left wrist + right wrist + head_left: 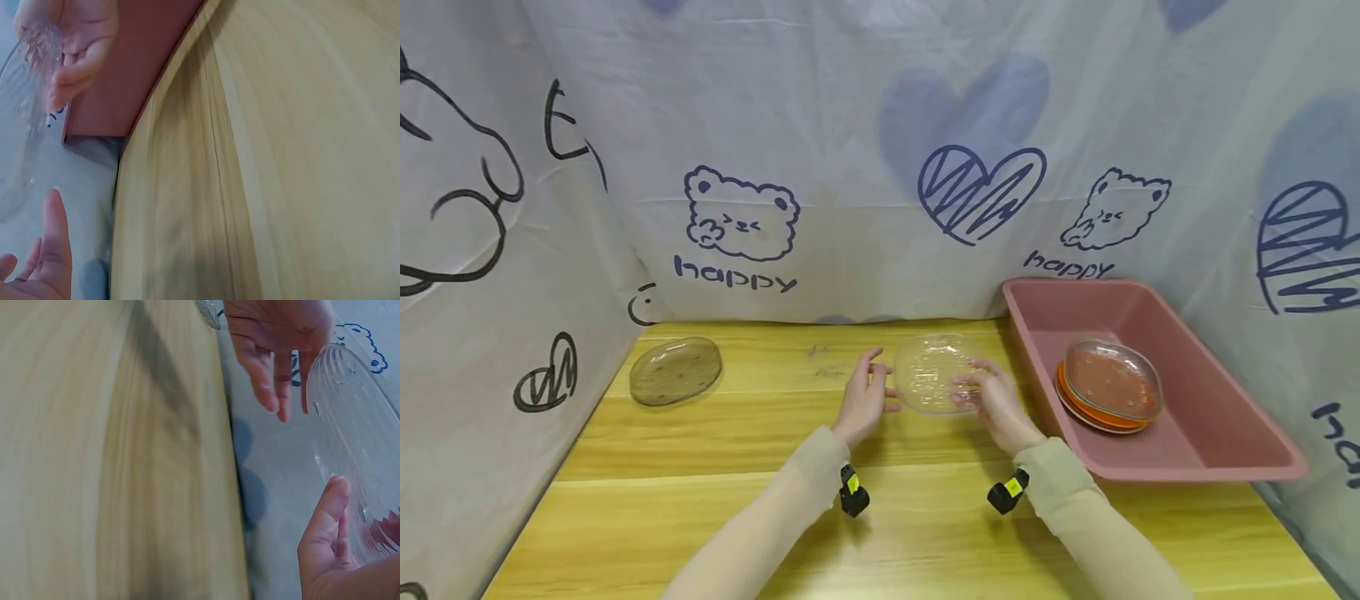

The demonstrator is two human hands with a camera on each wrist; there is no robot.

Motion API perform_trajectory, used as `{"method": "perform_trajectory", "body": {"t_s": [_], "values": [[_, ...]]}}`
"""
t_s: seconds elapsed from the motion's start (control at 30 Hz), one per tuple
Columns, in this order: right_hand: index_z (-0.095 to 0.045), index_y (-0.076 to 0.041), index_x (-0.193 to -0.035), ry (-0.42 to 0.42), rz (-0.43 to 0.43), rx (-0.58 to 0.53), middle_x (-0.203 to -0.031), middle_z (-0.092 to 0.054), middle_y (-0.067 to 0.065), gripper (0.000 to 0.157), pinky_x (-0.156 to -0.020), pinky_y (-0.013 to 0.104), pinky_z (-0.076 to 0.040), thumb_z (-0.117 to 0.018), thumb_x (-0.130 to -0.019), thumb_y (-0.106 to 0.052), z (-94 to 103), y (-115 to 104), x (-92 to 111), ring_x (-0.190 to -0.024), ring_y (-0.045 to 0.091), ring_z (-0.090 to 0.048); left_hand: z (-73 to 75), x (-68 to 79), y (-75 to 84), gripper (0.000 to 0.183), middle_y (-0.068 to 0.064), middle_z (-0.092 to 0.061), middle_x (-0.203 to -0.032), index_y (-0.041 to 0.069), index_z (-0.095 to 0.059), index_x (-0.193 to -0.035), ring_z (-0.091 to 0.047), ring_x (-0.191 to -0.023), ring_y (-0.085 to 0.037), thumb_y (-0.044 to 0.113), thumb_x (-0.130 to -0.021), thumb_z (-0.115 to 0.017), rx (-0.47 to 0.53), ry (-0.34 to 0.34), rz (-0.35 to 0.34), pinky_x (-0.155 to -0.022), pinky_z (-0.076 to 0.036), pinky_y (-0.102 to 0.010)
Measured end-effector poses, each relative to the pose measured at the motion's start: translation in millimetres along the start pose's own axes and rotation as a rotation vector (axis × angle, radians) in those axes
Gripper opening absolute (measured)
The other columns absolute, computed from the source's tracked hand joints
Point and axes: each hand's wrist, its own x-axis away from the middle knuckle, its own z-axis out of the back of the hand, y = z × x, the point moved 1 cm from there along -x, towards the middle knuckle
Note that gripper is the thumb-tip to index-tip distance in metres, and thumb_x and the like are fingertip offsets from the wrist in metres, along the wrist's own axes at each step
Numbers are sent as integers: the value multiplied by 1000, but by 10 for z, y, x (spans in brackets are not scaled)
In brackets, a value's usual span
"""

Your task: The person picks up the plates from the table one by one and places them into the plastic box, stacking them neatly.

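Note:
A clear, ribbed oval plate is raised over the table between my two hands. My right hand grips its right side, with the thumb on the near face in the right wrist view. Beside the plate's left edge is my left hand, fingers loosely extended and holding nothing. The left wrist view shows a straight finger of the left hand apart from the plate. Another see-through oval plate lies at the table's back left.
On the right stands a pink tub. Inside it is a stack with a clear plate on top and an orange plate beneath. Printed cloth hangs behind the wooden table and along both sides.

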Motion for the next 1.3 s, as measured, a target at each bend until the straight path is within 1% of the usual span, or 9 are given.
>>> {"method": "perform_trajectory", "body": {"t_s": [0.33, 0.53, 0.63, 0.73, 0.87, 0.93, 1.07, 1.2, 1.3], "values": [[-28, 2, -149, 29, 41, 68, -93, -61, -1, 48, -73, 20, -60, -40, -103, -6, 184, -266, 104, -70, 8, -67, -73, -29, 103, 47, -20, -53, -138, 14, -32, -155, -67, -111, -33, 25, -110, -34, -128, 6, -69, -92, -60, -43], [-23, 0, -149, 12, 44, 57, -93, -63, -4, 46, -71, 18, -59, -33, -105, -7, 356, -430, 161, -71, 5, -68, -204, -57, 187, 45, -16, -56, -134, 14, -35, -154, -66, -114, -32, 24, -110, -36, -217, 1, -146, -87, -58, -40], [-21, 0, -150, 10, 45, 34, -91, -65, -5, 48, -71, 18, -58, -33, -105, -7, 452, -522, 197, -70, 5, -68, -295, -70, 208, 45, -15, -57, -133, 13, -37, -153, -65, -114, -30, 22, -109, -38, -260, 4, -198, -88, -57, -40], [-22, -3, -149, 15, 39, 14, -89, -67, -7, 46, -74, 19, -59, -33, -105, -8, 553, -610, 226, -71, 6, -67, -405, -66, 243, 45, -15, -57, -133, 12, -38, -152, -63, -116, -30, 19, -108, -38, -280, -7, -247, -96, -56, -43], [-32, -11, -136, 21, 27, -18, -85, -71, -8, 31, -75, 21, -60, -33, -105, -8, 688, -708, 248, -73, 8, -69, -568, -43, 287, 45, -16, -55, -134, 11, -38, -152, -62, -118, -29, 16, -108, -38, -299, -40, -291, -102, -54, -43], [-33, -13, -131, 25, 27, -37, -84, -71, -7, 27, -75, 21, -60, -33, -105, -6, 755, -750, 256, -73, 9, -69, -653, -26, 304, 44, -16, -55, -135, 10, -39, -151, -62, -119, -28, 15, -107, -38, -314, -57, -313, -103, -54, -42], [-32, -13, -133, 32, 33, -57, -84, -70, -6, 30, -73, 22, -61, -33, -104, -6, 898, -833, 276, -72, 9, -69, -816, 10, 346, 44, -16, -55, -135, 10, -41, -150, -62, -119, -27, 15, -106, -39, -355, -72, -373, -102, -54, -39], [-37, -18, -123, 43, -2, -113, -85, -71, -6, 22, -67, 22, -60, -36, -104, -8, 1064, -915, 301, -72, 11, -70, -961, 39, 382, 44, -14, -56, -135, 11, -43, -149, -61, -120, -26, 14, -105, -41, -395, -77, -416, -102, -54, -37], [-38, -22, -117, 51, -30, -113, -87, -73, -7, 16, -65, 23, -60, -38, -105, -11, 1193, -966, 309, -73, 11, -71, -1056, 60, 415, 45, -11, -57, -136, 11, -43, -149, -60, -123, -25, 14, -105, -42, -426, -94, -438, -105, -53, -36]]}}
